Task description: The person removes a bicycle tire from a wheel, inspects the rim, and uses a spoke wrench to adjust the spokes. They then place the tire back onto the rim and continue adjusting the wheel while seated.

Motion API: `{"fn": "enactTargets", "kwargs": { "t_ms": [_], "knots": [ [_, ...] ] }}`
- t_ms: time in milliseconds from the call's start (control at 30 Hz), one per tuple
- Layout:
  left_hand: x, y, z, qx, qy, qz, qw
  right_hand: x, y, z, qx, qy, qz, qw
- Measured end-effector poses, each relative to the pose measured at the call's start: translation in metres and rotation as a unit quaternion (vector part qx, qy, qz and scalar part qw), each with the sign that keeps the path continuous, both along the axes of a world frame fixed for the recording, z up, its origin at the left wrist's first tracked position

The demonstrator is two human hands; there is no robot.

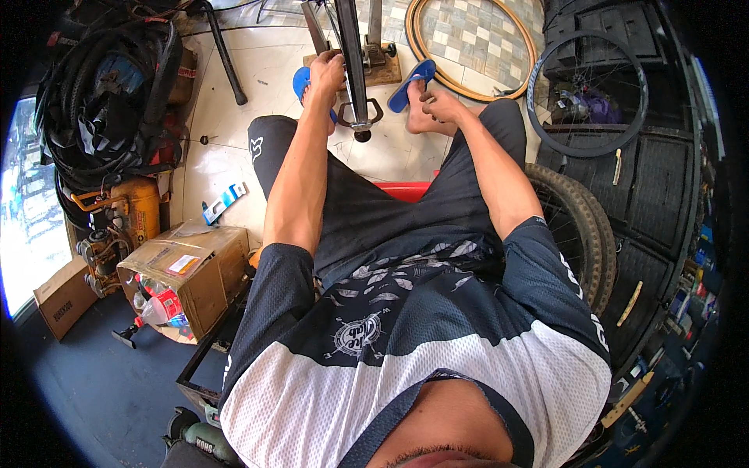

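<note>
A bicycle wheel (356, 74) with a black rim stands edge-on between my feet, in a metal wheel stand (374, 27) on a wooden base (384, 72). My left hand (328, 72) is at the left side of the rim, by the spokes. Its fingers are curled, and what they grip is hidden. My right hand (441, 106) hangs apart from the wheel, above my right foot in a blue flip-flop (411, 84). The fingers of that hand are bent together, and anything in them is too small to name. A black bracket (374, 111) sits around the rim's near end.
Two tan-walled tyres (533, 58) lie at the back right. Another wheel (532, 97) leans on black drawers (655, 175). Knobby tyres (599, 234) stand by my right leg. On the left are a cardboard box (222, 261), a small blue-and-white box (224, 203) and hanging black tubes (66, 117).
</note>
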State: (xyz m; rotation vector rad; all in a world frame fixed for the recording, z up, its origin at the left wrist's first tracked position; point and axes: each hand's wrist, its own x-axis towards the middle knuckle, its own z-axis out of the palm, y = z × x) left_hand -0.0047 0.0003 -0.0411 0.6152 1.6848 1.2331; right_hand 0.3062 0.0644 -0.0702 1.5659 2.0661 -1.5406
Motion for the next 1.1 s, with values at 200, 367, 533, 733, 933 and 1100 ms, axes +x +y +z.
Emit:
{"fn": "enactTargets", "kwargs": {
  "t_ms": [200, 367, 533, 733, 933, 1100],
  "knots": [
    [-0.020, 0.007, -0.036, 0.016, -0.072, -0.027, 0.997, -0.010, -0.002, 0.010, -0.003, 0.003, 0.021, 1.000],
    [-0.007, 0.016, -0.048, 0.063, -0.091, -0.012, 0.994, -0.005, -0.001, 0.005, 0.018, 0.004, 0.018, 1.000],
    [-0.004, 0.015, -0.045, 0.045, -0.102, -0.014, 0.994, 0.007, 0.006, -0.017, 0.063, 0.012, 0.047, 0.997],
    [-0.024, 0.000, -0.070, 0.046, -0.092, -0.044, 0.994, -0.020, 0.009, -0.032, 0.153, 0.036, 0.120, 0.980],
    [0.002, -0.030, -0.046, 0.014, -0.240, -0.038, 0.970, -0.058, -0.007, -0.019, -0.058, 0.108, -0.115, 0.986],
    [0.000, -0.023, -0.045, -0.037, -0.250, -0.058, 0.966, -0.076, -0.008, -0.019, -0.103, 0.175, -0.155, 0.967]
  ]
}}
